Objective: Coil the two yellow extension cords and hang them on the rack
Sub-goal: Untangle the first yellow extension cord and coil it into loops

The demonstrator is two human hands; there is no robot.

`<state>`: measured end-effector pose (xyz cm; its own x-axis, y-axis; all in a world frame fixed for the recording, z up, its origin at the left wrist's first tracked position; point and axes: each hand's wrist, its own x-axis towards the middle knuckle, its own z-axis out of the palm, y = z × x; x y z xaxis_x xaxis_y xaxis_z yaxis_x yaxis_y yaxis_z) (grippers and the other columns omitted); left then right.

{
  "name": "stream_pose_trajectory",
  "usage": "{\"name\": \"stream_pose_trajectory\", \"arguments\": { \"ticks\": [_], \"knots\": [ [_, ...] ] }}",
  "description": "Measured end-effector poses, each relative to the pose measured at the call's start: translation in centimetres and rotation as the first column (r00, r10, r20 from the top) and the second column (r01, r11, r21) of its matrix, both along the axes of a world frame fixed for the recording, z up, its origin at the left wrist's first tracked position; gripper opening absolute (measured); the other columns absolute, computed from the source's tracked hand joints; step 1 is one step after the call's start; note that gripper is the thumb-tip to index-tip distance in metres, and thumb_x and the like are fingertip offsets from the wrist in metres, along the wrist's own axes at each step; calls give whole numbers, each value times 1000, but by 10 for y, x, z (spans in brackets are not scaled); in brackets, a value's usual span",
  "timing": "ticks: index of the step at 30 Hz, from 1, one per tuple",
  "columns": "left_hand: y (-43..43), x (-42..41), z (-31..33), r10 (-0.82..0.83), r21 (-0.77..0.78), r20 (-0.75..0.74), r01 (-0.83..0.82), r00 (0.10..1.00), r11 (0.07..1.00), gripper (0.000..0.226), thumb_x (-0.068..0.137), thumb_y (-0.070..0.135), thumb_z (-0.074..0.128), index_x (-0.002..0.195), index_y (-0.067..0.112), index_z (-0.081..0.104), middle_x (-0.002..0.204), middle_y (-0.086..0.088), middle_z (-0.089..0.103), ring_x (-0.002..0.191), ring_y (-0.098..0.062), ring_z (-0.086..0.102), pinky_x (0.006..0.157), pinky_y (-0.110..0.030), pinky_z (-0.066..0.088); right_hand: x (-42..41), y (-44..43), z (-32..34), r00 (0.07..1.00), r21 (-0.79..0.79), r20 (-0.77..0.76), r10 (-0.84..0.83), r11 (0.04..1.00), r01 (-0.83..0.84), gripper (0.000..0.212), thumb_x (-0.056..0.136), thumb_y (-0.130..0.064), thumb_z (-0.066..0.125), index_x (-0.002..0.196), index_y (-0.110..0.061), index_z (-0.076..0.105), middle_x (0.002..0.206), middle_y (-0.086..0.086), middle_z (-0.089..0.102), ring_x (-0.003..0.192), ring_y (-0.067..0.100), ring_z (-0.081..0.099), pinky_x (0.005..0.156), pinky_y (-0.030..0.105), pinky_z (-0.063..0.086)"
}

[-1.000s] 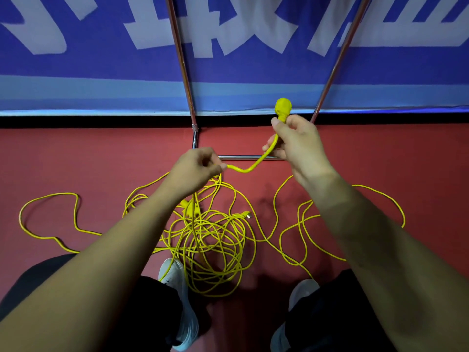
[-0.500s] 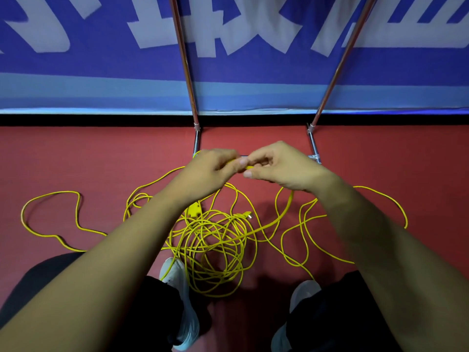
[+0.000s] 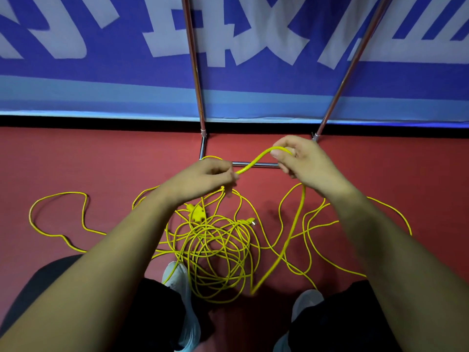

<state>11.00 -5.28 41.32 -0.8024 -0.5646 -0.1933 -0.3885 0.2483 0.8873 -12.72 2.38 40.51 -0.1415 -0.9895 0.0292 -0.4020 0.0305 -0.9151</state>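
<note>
Far out beyond the left hand, a slack loop of yellow cord wandered across the red floor. The left hand was closed in a pinch on one cord, whose short span arched rightward. Below and between the two hands lay the tangled heap of cords, with a yellow socket block and a plug showing in it; where one cord ended and the other began could not be told. The right hand gripped the top of the arch, and from it the cord dropped down to the floor near the person's shoes. Just beyond both hands stood the rack's base bar, its uprights rising against the blue banner. The step appeared to be forming the first loops of a coil; nothing yet hung on the rack. The next move would likely call for drawing fresh cord through the right hand and laying an even loop into the left, without dragging the heap tighter.
</note>
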Motion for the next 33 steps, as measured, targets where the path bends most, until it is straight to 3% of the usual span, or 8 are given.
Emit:
{"name": "stream_pose_trajectory", "arguments": {
  "ticks": [4, 8, 13, 17, 20, 24, 30, 33],
  "knots": [
    [9, -2, 2, -122, 165, -19, 123, 992, 979, 25, 101, 30, 47, 92, 9, 57, 44, -8, 49, 55, -28, 67, 48, -28, 34, 8, -2, 3, 999, -8, 38, 16, 1000, -16, 5, 92, -17, 65, 89, -14, 62, 50, -5, 49, 47, 9, 39, 46, 23, 32],
    [8, -6, 2, 0, 242, -70, 17, 998, 970, 18, 102, 13, 45, 87, 5, 52, 46, -2, 54, 41, -18, 58, 43, -22, 35, 7, -5, 7, 997, -32, 52, -50, 998, 52, 6, 85, -17, 73, 83, -22, 71, 50, -9, 50, 47, 4, 39, 47, 18, 30],
    [-23, 7, -6, 343, -504, 172, -216, 924, 836, 20, 96, 25, 57, 77, 22, 61, 52, 3, 51, 51, -26, 56, 53, -31, 47, 3, 4, 19, 943, 99, -295, 153, 987, -130, 7, 89, -23, 69, 91, -20, 76, 52, -29, 58, 52, -7, 52, 54, 9, 35],
    [-33, 25, -15, 449, -685, 155, -232, 880, 691, 13, 94, 33, 57, 86, 26, 65, 49, 2, 54, 67, -32, 66, 66, -41, 55, -11, 10, 12, 918, 177, -343, 198, 974, -143, 12, 92, -24, 64, 88, -19, 75, 49, -16, 50, 49, 4, 40, 52, 20, 31],
    [-37, 33, -15, 471, -622, 213, -252, 856, 741, 27, 96, 38, 56, 74, 22, 59, 45, -1, 61, 58, -16, 66, 59, -26, 48, -18, 12, 7, 881, 109, -451, 141, 989, -103, 11, 93, -22, 62, 91, -20, 73, 71, -9, 66, 67, 10, 56, 67, 33, 44],
    [-15, 22, -18, 170, -288, 381, -58, 909, 956, 37, 99, 39, 51, 78, 12, 64, 44, 3, 57, 43, -15, 61, 52, -27, 47, -24, 8, 5, 866, -122, -480, -138, 988, 90, 14, 93, -22, 60, 95, -19, 74, 90, -2, 74, 87, 17, 65, 79, 30, 47],
    [7, 16, -15, -6, -152, 329, 59, 944, 987, 47, 101, 45, 41, 78, 8, 58, 38, 0, 49, 34, -16, 46, 42, -20, 35, -25, 7, -9, 795, -185, -518, -314, 949, 255, 17, 92, -31, 60, 95, -21, 73, 87, 1, 74, 86, 27, 65, 75, 41, 51],
    [3, 22, -13, 56, -301, 299, 38, 953, 953, 42, 99, 40, 48, 74, 7, 54, 46, 4, 45, 35, -11, 43, 44, -25, 36, -21, 6, -23, 673, -89, -674, -306, 937, 336, 27, 93, -42, 58, 93, -19, 72, 86, 7, 72, 90, 35, 62, 69, 39, 48]
  ]
}}
